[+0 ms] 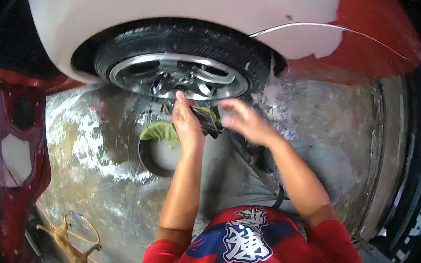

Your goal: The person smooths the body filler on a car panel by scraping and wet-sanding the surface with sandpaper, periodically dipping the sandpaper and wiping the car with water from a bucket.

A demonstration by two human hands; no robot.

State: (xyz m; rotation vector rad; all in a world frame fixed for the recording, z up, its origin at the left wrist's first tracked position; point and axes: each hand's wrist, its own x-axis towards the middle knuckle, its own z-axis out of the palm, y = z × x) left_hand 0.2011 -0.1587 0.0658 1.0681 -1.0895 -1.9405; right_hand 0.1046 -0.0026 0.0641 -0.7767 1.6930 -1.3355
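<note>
Fingers of the left hand (189, 124) are pressed against a dark-and-yellow item (204, 119); their exact grip is partly hidden. The right hand (252, 126) is blurred, its fingers spread and curved just beside the item; contact cannot be told. The item is held above the floor (91, 181), in front of a wheel (185, 81) under a white-and-red car body (191, 2). Left of the hands stands a bucket (149, 161), green cloth (160, 131) over its rim. A hose (96, 232) and tan animal (72, 249) lie near the floor's lower-left corner.
</note>
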